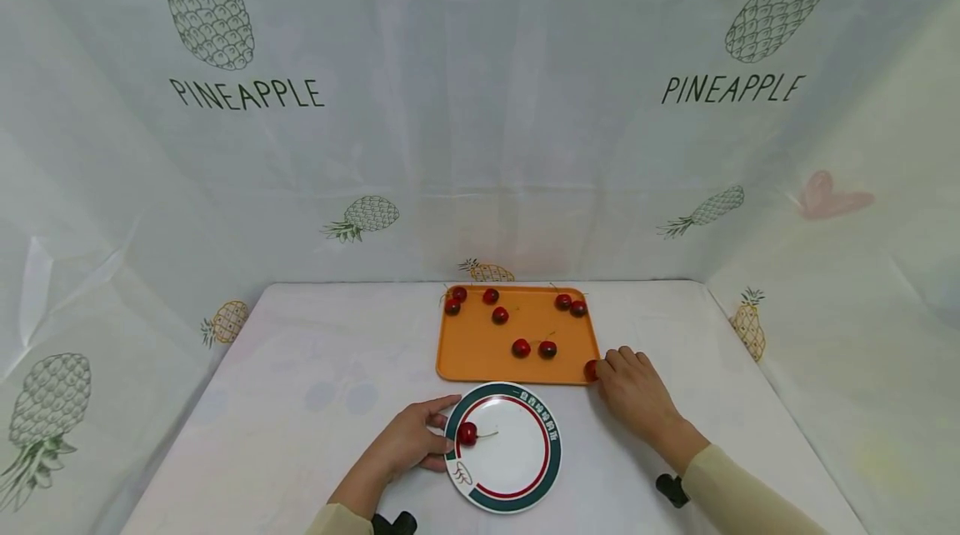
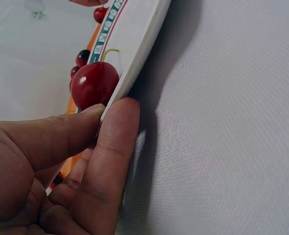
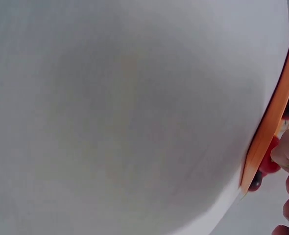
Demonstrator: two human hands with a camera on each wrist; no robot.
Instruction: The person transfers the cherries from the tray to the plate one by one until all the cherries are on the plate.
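A white plate [image 1: 504, 456] with a green and red rim band is pinched at its left edge by my left hand [image 1: 408, 441], thumb above and fingers beneath. One red cherry [image 1: 467, 433] with a stem lies on the plate beside that thumb; the left wrist view shows this cherry [image 2: 94, 85] up close. My right hand [image 1: 637, 393] is at the near right corner of an orange tray [image 1: 480, 360]. Its fingertips pinch a red cherry [image 1: 592, 370], partly hidden by the fingers; in the right wrist view the cherry [image 3: 269, 159] shows with a green stem.
Several more cherries lie in the tray, among them a front pair [image 1: 521, 347] and a pair at the back right [image 1: 570, 304]. A white cloth [image 1: 300, 418] covers the table. Behind stands a curtain [image 1: 480, 127] printed with pineapples.
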